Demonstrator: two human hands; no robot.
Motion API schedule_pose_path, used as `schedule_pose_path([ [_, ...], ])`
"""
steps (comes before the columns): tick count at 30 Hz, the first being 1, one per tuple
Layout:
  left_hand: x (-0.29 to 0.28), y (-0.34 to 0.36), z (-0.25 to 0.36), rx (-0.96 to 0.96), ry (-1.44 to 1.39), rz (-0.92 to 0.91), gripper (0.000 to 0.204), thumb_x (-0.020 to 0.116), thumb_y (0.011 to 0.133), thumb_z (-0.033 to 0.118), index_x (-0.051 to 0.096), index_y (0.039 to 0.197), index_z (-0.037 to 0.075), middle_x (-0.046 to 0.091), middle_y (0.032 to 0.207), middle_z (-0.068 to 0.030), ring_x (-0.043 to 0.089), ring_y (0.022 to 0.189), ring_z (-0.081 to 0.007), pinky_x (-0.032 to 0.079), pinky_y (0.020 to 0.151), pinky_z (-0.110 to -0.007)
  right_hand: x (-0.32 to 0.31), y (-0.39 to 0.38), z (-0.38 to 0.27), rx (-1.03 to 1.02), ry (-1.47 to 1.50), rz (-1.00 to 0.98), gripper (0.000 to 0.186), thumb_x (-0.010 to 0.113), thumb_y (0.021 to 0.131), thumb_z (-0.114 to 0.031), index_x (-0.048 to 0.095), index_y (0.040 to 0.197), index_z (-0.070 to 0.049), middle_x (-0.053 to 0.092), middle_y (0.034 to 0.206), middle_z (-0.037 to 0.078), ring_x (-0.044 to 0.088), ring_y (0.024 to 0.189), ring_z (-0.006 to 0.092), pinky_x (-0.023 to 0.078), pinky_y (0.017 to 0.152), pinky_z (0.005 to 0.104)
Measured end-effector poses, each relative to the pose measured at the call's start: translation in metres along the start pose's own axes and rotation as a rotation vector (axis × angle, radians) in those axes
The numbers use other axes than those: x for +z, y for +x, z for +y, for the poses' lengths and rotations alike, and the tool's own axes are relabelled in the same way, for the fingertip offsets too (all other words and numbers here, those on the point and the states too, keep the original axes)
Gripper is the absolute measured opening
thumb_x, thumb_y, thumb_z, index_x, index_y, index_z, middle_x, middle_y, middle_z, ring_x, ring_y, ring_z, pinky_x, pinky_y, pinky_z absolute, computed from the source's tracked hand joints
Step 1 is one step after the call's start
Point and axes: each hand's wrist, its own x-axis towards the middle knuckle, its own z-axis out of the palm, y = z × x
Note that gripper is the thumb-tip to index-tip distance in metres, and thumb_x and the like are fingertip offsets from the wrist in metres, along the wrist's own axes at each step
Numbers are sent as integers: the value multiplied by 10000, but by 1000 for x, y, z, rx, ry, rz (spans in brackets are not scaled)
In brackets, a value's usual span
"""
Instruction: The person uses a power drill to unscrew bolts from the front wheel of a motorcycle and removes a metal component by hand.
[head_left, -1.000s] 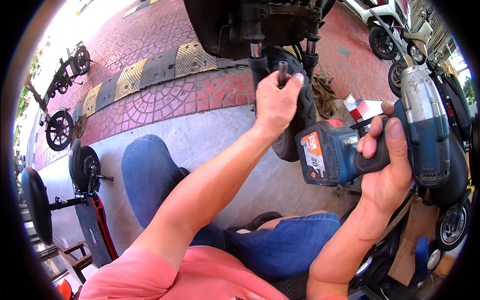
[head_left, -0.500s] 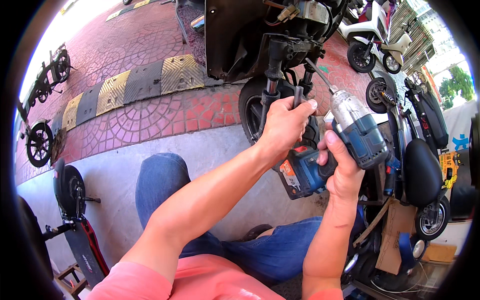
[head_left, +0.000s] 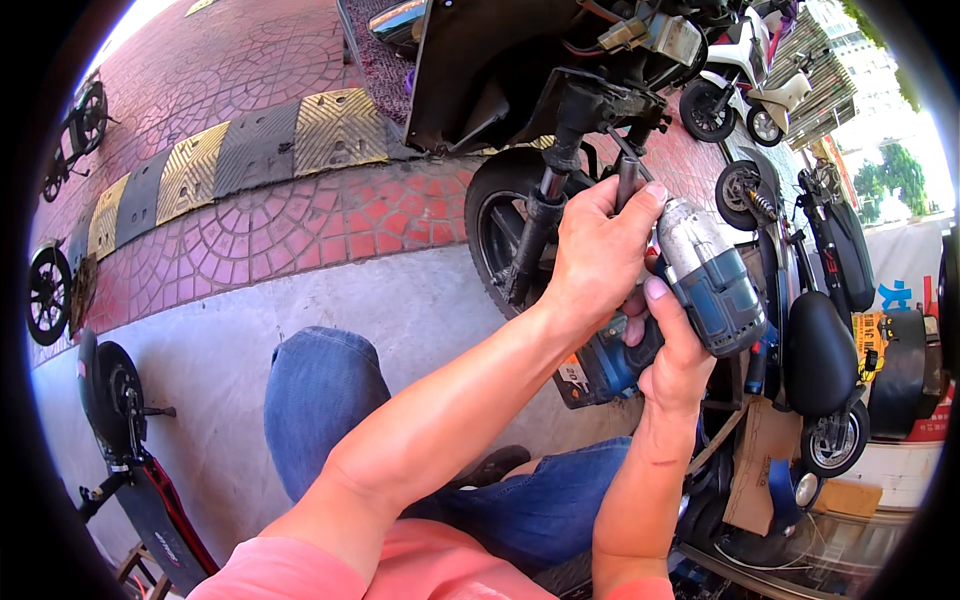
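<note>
At a front wheel [head_left: 484, 192] by the far edge of the grey floor [head_left: 210, 310], beside red paving [head_left: 320, 220], a person works close in. The left hand [head_left: 600, 245] is closed around a dark metal tube [head_left: 626, 182], one end jutting above the thumb. The right hand [head_left: 675, 355] wraps the grip of a blue driver [head_left: 712, 290], fingers curled in, thumb raised along its body; whether a finger presses the trigger cannot be told. The driver's bit [head_left: 622, 143] reaches past the tube toward the fork [head_left: 535, 235]; contact is unclear. Tube and driver are held aloft side by side, well above the floor. The step in hand appears to be lining up the driver at the fork; the next move would call for a firm right grip and a steady left hand.
</note>
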Motion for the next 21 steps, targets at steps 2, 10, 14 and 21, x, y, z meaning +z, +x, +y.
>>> schedule_pose_path([
  [2,-1,2,-1,-15,-7,4,231,649,1046,266,670,947,58,533,691,41,444,584,-48,363,516,-246,-3,3,2,22,47,-20,333,736,904,-21,675,1231,5,718,945,78,655,669,128,467,495,240],
  [10,2,2,1,-11,-57,37,262,649,1037,295,659,929,57,533,693,33,466,591,-58,382,521,-256,4,-1,1,-19,19,16,303,719,913,-1,678,1213,16,719,942,77,627,638,119,463,506,242],
  [14,1,6,2,-70,-91,24,299,650,1044,336,635,911,69,538,698,33,468,590,-60,384,519,-258,3,-1,2,-27,-37,20,282,727,920,-6,686,1198,22,726,935,76,618,634,112,464,522,245],
  [21,8,20,-4,-58,-413,-22,281,623,1062,329,645,940,77,600,732,17,550,587,-77,436,511,-260,-2,2,-49,2,-531,-12,292,797,881,4,718,1161,23,774,998,72,616,662,91,474,585,248],
])
